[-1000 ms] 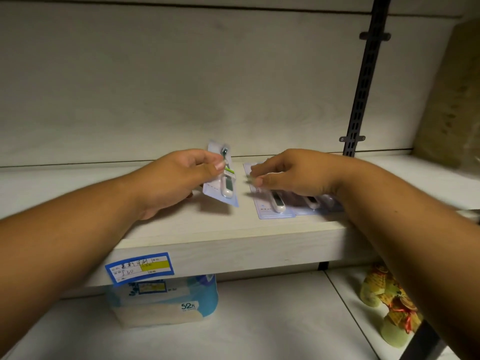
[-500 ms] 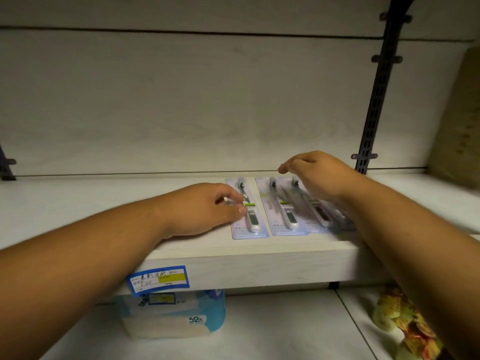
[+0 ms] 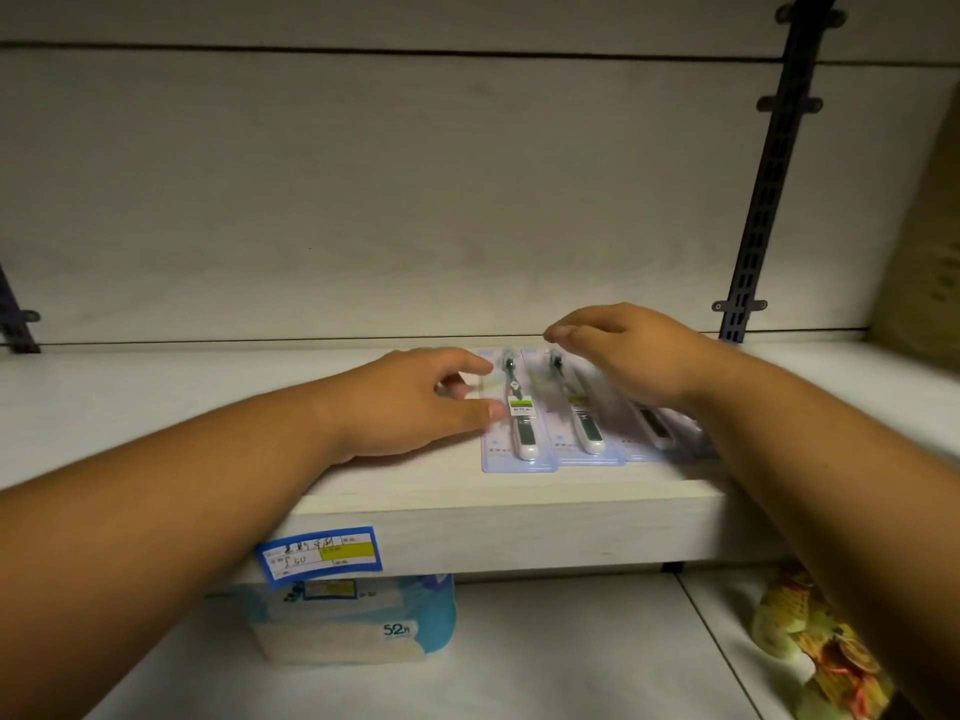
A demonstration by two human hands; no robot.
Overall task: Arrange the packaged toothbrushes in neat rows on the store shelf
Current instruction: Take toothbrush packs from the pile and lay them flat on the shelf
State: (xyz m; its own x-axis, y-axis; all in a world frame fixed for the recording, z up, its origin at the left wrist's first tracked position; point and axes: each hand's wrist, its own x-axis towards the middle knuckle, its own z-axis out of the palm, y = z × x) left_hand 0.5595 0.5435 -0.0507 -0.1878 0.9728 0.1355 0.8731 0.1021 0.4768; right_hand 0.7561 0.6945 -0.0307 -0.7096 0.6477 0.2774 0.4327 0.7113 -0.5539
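Several packaged toothbrushes lie flat side by side near the front of the pale wooden shelf. The leftmost pack has a light blue card and a white and green brush. A second pack lies right of it, and a third is partly hidden under my right wrist. My left hand rests on the shelf with its fingertips touching the left edge of the leftmost pack. My right hand hovers palm down over the packs, fingers loosely spread, holding nothing.
A blue price label is stuck on the shelf's front edge. Below stand a blue and white tissue pack and a yellow-green bagged item. A dark slotted upright runs up the back wall at the right. A brown box sits far right.
My left hand laid its raised pack flat on the shelf beside the others and now touches its edge. My right hand lifted off the packs and hovers.
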